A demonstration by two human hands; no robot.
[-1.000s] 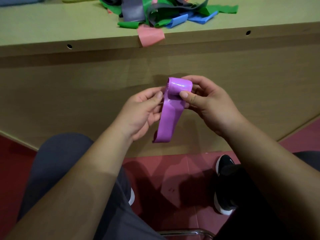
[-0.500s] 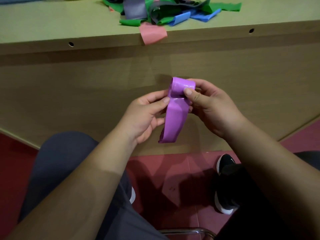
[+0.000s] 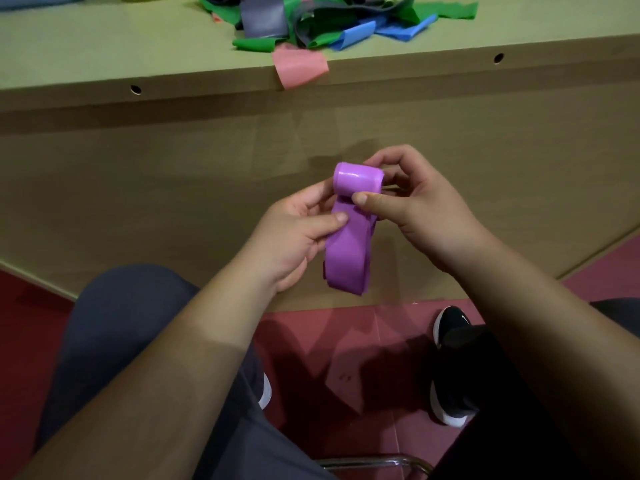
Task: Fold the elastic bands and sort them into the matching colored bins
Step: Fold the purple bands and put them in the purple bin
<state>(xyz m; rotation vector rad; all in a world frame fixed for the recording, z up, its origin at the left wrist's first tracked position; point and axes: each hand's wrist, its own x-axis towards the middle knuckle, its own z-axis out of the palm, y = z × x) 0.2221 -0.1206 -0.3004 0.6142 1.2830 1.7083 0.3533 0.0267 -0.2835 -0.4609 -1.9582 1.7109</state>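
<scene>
The purple band (image 3: 349, 258) hangs shorter than a second ago, its roll apparently thicker; right hand (image 3: 419, 216) pinches the roll, left hand (image 3: 291, 237) pinches the tail.

Purple band (image 3: 349, 251) smooth glossy rubber; desk (image 3: 173, 188) matt wood laminate; floor (image 3: 346, 341) glossy red tile

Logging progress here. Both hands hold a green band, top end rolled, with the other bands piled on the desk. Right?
No: the head view shows the band in the left hand and right hand is purple, not green. Its top end is rolled, and the other bands are piled on the desk.
</scene>
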